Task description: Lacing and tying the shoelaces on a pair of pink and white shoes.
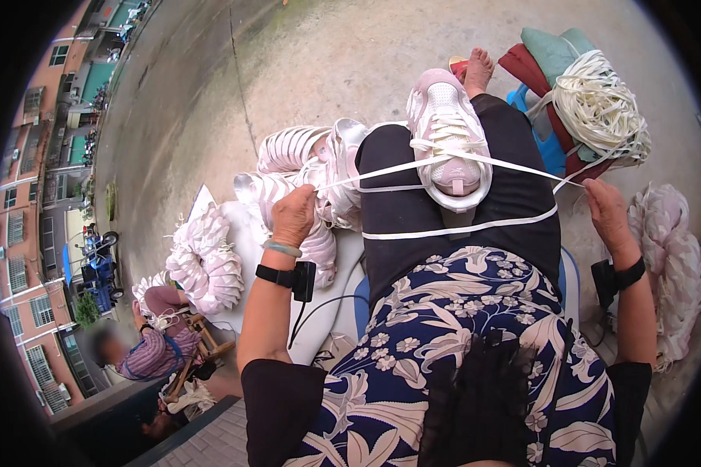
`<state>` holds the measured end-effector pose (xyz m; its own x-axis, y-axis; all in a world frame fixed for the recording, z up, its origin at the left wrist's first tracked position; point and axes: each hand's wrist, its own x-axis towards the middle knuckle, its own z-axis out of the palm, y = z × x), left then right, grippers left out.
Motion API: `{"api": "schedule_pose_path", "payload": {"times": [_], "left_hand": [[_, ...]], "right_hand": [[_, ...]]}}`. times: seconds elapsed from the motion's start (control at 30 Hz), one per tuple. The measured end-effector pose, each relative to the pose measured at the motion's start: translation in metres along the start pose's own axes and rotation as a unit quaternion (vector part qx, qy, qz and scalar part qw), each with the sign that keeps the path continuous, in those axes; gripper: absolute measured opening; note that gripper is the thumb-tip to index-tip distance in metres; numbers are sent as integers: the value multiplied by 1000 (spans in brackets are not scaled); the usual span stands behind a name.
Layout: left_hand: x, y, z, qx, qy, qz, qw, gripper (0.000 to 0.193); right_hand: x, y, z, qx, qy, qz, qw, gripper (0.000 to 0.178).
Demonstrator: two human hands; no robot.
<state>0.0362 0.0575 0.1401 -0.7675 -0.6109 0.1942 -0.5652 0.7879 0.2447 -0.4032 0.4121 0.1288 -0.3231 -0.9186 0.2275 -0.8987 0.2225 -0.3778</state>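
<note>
A pink and white sneaker (449,128) rests on my lap between my thighs, its toe pointing away from me. White shoelace (447,144) criss-crosses its front, and two long ends stretch out sideways from the upper eyelets. My left hand (294,214) is closed on the left lace end, out past my left thigh. On the other side my right hand (606,208) pinches the right end, and the lace is drawn nearly straight. A loose stretch of lace also lies in a curve across my thighs below the heel.
Pink and white shoe uppers lie in bundles (202,261) at my left on a white sheet (339,315). A hank of white laces (600,105) sits on a blue stool (549,144) at the right. More uppers (666,257) lie far right. Another person (160,350) sits at lower left.
</note>
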Motion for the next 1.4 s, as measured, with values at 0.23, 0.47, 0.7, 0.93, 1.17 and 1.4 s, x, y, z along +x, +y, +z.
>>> {"api": "schedule_pose_path", "payload": {"times": [0.23, 0.47, 0.7, 0.93, 1.17, 1.4], "left_hand": [[-6, 1, 8, 158, -128, -85, 975, 18], [18, 69, 6, -238, -310, -286, 875, 31], [47, 153, 12, -485, -390, -165, 765, 29], [74, 192, 44, -418, -176, 106, 885, 13], [85, 199, 43, -397, -121, 71, 907, 10], [86, 198, 49, -398, -137, 56, 906, 9]], "right_hand": [[-6, 17, 6, 4, -86, 173, 981, 13], [21, -25, 4, 436, -78, 381, 812, 17], [55, -94, 24, 646, -171, 409, 622, 18], [77, -120, 53, 661, -188, 401, 606, 13], [96, -115, 77, 669, -41, 268, 692, 5], [99, -117, 84, 649, 0, 279, 708, 6]]}}
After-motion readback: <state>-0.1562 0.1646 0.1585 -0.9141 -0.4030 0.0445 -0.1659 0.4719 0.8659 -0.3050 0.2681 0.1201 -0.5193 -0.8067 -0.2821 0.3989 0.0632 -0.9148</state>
